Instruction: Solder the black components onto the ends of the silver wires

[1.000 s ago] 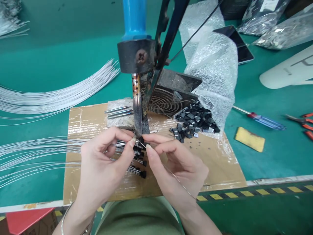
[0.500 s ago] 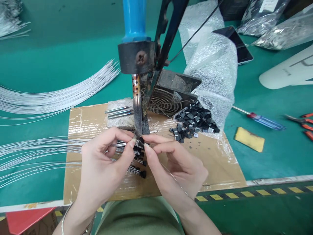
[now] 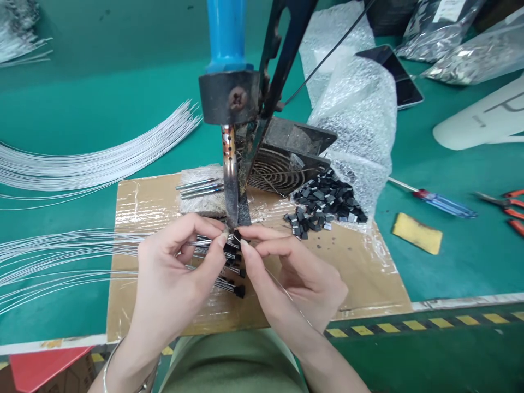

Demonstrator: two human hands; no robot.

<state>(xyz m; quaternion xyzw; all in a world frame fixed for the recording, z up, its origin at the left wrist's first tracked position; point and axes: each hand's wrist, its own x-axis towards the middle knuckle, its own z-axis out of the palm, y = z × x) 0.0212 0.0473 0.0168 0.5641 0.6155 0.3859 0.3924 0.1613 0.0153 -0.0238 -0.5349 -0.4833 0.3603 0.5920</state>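
A soldering iron (image 3: pixel 230 180) with a blue handle hangs tip down from a black stand. Just below its tip, my left hand (image 3: pixel 180 267) is closed in a pinch on something small at the end of a white wire; the fingers partly hide it. My right hand (image 3: pixel 292 273) pinches a thin solder wire (image 3: pixel 295 305), whose end reaches the iron's tip and whose length trails down across the palm. Under and between my hands lie wires with black connectors (image 3: pixel 238 291) on their ends.
Loose black pieces (image 3: pixel 327 199) spill from a bubble-wrap bag (image 3: pixel 360 125) onto the cardboard (image 3: pixel 360 273). A fan (image 3: pixel 278 169) stands behind the iron. White wires (image 3: pixel 102 161) lie left; a screwdriver (image 3: pixel 446 203), yellow sponge (image 3: pixel 417 233) and pliers (image 3: pixel 507 203) lie right.
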